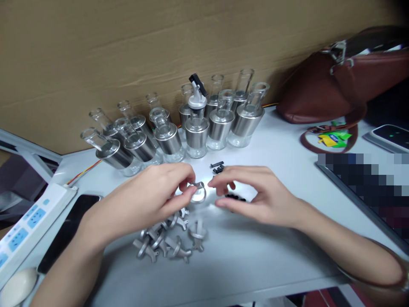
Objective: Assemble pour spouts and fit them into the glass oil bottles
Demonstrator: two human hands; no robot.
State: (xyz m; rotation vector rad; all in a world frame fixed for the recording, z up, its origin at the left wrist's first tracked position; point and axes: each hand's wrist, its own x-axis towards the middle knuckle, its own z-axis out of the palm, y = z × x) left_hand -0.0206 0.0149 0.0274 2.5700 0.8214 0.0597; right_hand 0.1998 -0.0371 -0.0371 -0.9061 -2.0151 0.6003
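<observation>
My left hand (174,187) pinches a grey pourer spout (199,192) between thumb and fingers, above the middle of the table. Close to its right, my right hand (255,194) is held with thumb and fingers apart, nothing visible between them. Small black parts (234,198) lie on the table, partly hidden behind my right hand. More black pieces (217,166) rest just beyond it. Nearer to me lies a pile of grey pourer spouts (162,238). Behind my hands stand several glass bottles (171,138) with metal sleeves. One bottle (197,132) carries a spout with a black lever (198,84).
A cardboard panel (134,47) closes off the back. On the left are a power strip (28,226), a black phone (68,230) and a pale mouse (19,286). A brown bag (313,89), a green-yellow packet (335,138) and a dark-edged screen (358,196) occupy the right.
</observation>
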